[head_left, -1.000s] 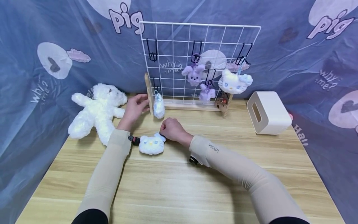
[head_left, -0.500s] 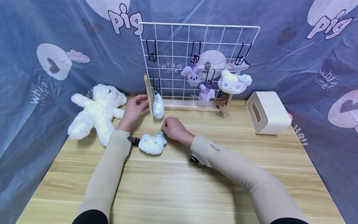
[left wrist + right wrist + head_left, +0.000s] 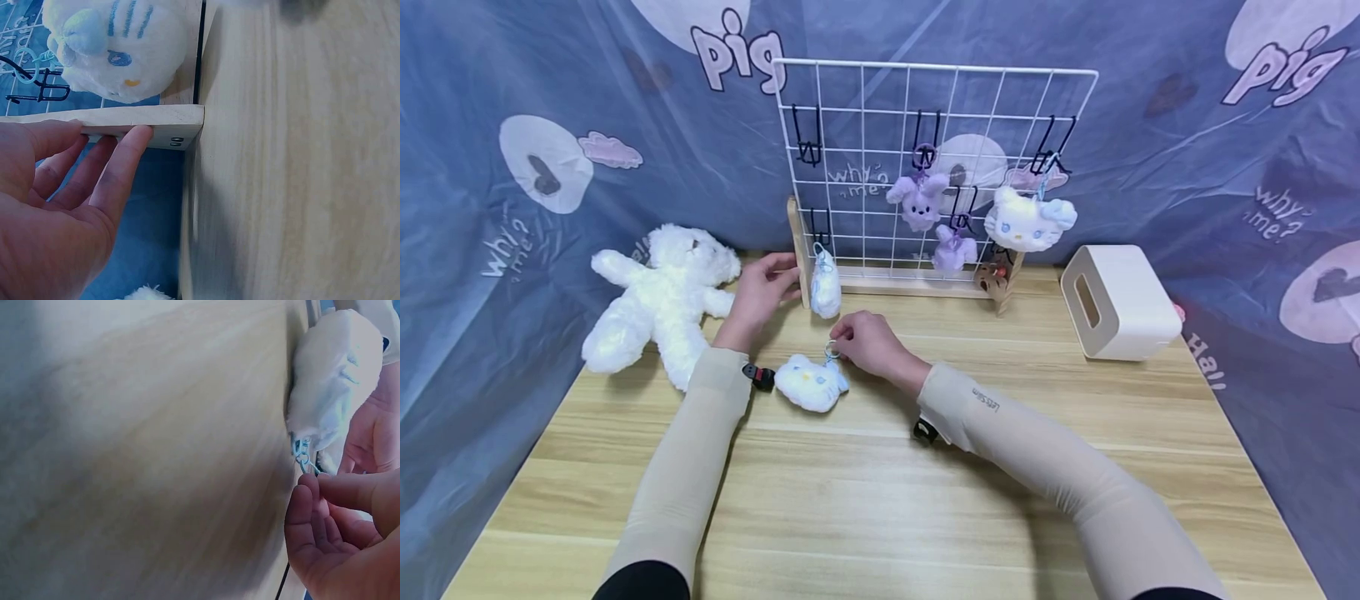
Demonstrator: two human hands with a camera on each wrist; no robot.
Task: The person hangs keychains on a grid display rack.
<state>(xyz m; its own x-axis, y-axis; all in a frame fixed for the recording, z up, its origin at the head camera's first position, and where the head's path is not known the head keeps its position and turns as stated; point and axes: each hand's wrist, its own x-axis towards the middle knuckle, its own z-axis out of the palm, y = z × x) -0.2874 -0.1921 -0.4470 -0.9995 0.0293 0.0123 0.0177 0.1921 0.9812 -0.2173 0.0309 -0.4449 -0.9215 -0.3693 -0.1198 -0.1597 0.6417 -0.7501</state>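
Note:
My right hand (image 3: 872, 342) pinches the light-blue ring of a white kitty plush keychain (image 3: 810, 383) between thumb and forefinger. In the right wrist view the ring and chain (image 3: 303, 456) show at the fingertips, and the plush (image 3: 331, 375) rests on the table. At the rack's left end, my left hand (image 3: 763, 292) touches the wooden side post (image 3: 144, 117) with its fingertips, its fingers fairly straight. Just right of that post, another white kitty plush keychain (image 3: 825, 287) hangs from a lower black hook, seen side-on in the head view.
The white grid rack (image 3: 880, 150) carries several black hooks. Two purple plush keychains (image 3: 920, 202), a white kitty plush (image 3: 1030, 221) and a brown plush (image 3: 992, 281) hang there. A white furry bear (image 3: 662, 292) lies left; a cream box (image 3: 1120, 304) stands right.
My right hand has drawn the ring slightly up and away from the plush, so the ring now shows. The kitty plush has turned and tilted a little. My left hand stays at the post.

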